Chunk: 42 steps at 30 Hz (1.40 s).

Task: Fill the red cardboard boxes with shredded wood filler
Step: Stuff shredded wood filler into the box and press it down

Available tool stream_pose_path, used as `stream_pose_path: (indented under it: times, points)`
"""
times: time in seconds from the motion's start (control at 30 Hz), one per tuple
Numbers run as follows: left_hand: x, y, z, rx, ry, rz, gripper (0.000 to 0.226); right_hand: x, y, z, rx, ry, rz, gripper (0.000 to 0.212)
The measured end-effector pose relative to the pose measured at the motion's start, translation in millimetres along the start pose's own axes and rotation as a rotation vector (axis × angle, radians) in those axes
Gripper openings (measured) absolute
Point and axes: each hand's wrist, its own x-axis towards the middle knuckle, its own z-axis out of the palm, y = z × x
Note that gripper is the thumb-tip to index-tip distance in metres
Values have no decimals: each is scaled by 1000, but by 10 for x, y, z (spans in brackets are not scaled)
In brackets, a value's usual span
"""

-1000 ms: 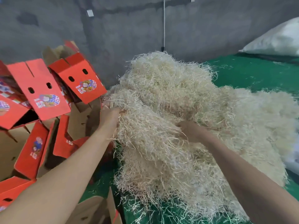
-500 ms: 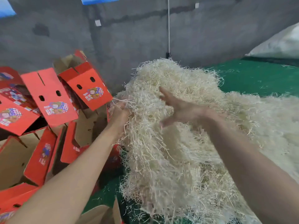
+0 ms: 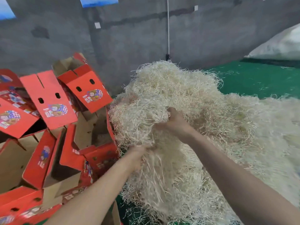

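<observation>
A big pale heap of shredded wood filler [image 3: 203, 124] fills the middle and right of the view. My right hand [image 3: 174, 120] grips a tuft near the heap's centre, its fingers buried in the strands. My left hand [image 3: 138, 157] clutches a hanging clump at the heap's lower left edge. Several red cardboard boxes [image 3: 52, 101] with printed labels lie jumbled on the left. One open box [image 3: 95, 153] sits right beside the heap, its brown inside showing.
A grey concrete wall [image 3: 146, 38] rises behind the heap, with a white cord [image 3: 168, 26] hanging down it. Green floor covering [image 3: 259, 78] stretches at the back right. A white sack [image 3: 280, 44] lies in the far right corner.
My right hand, spread open above the heap half a second ago, has closed into the filler. My left hand has dropped lower, pulling a clump down with it.
</observation>
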Motion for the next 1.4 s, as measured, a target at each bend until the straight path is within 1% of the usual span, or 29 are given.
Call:
stream_pose_path:
  times: [0.03, 0.1, 0.13, 0.17, 0.23, 0.27, 0.3, 0.37, 0.4, 0.43, 0.47, 0.5, 0.53, 0.57, 0.6, 0.63, 0.67, 0.7, 0.83, 0.9, 0.93, 1.0, 1.1, 1.17, 1.23, 1.27, 1.3, 1.37, 1.4]
  points:
    - [55, 86, -78, -214, 55, 6, 20, -11, 27, -56, -16, 43, -12, 59]
    - [116, 298, -307, -553, 60, 119, 40, -45, 85, -203, -161, 184, -35, 56]
    - [104, 400, -403, -665, 52, 186, 46, -68, 109, -254, -253, 226, -37, 55]
    - [83, 484, -456, -714, 35, 230, 44, -87, 121, -274, -337, 236, -52, 55]
    - [51, 560, -447, -666, 32, 230, 32, -137, 89, -189, -480, 190, -135, 55]
    - [45, 557, -388, -601, 11, 186, 28, -160, 78, -96, -541, 144, -204, 54]
    - [18, 542, -293, -517, -26, 146, 29, -172, 66, 10, -590, 72, -277, 47]
    - [-36, 529, -99, -356, -51, 114, 43, -211, 36, 186, -666, -65, -429, 22]
    - [-66, 547, -32, -330, -19, 108, 53, -214, 48, 225, -678, -83, -470, 16]
    - [-76, 557, 4, -341, 17, 112, 62, -202, 79, 235, -672, -68, -501, 29]
    - [-73, 572, 2, -386, 41, 128, 63, -182, 134, 224, -632, -11, -499, 58]
    - [-68, 588, -15, -447, 70, 153, 59, -178, 185, 207, -518, 78, -446, 80]
    - [-54, 600, -50, -500, 95, 174, 55, -185, 224, 198, -391, 163, -387, 85]
    - [-45, 607, -81, -544, 116, 188, 57, -214, 253, 199, -287, 219, -342, 76]
    - [-42, 605, -97, -569, 122, 196, 64, -247, 281, 218, -261, 257, -321, 61]
    - [-41, 601, -101, -590, 127, 207, 72, -266, 336, 243, -282, 295, -333, 48]
    - [-41, 594, -98, -609, 125, 217, 75, -297, 394, 265, -297, 325, -362, 40]
    - [-56, 594, -88, -627, 135, 231, 72, -318, 439, 276, -296, 356, -409, 36]
    - [-99, 559, -57, -693, 179, 322, 29, -402, 539, 306, -278, 451, -632, 29]
    - [-84, 570, -84, -718, 189, 355, 23, -429, 672, 281, -378, 417, -665, 25]
    - [-86, 585, -99, -732, 166, 356, 14, -438, 777, 249, -475, 362, -665, 23]
    - [-46, 595, -146, -754, 126, 331, 21, -446, 1029, 147, -676, 257, -617, 24]
    - [-33, 615, -216, -766, 164, 307, 16, -417, 1281, -88, -897, 212, -420, 16]
    - [-36, 684, -346, -807, 181, 384, 13, -432, 1448, -284, -1068, 134, -233, 22]
    - [-48, 793, -537, -854, 185, 490, 27, -535, 1571, -487, -1175, 21, 13, 26]
    - [-73, 854, -611, -875, 152, 533, 34, -586, 1559, -556, -1175, -22, 109, 25]
    - [-104, 905, -653, -877, 145, 559, 37, -603, 1493, -597, -1133, -46, 156, 21]
    - [-132, 947, -639, -848, 144, 556, 41, -502, 1139, -604, -961, -101, 104, 14]
    - [-132, 947, -597, -830, 166, 525, 38, -426, 902, -577, -860, -141, 43, 19]
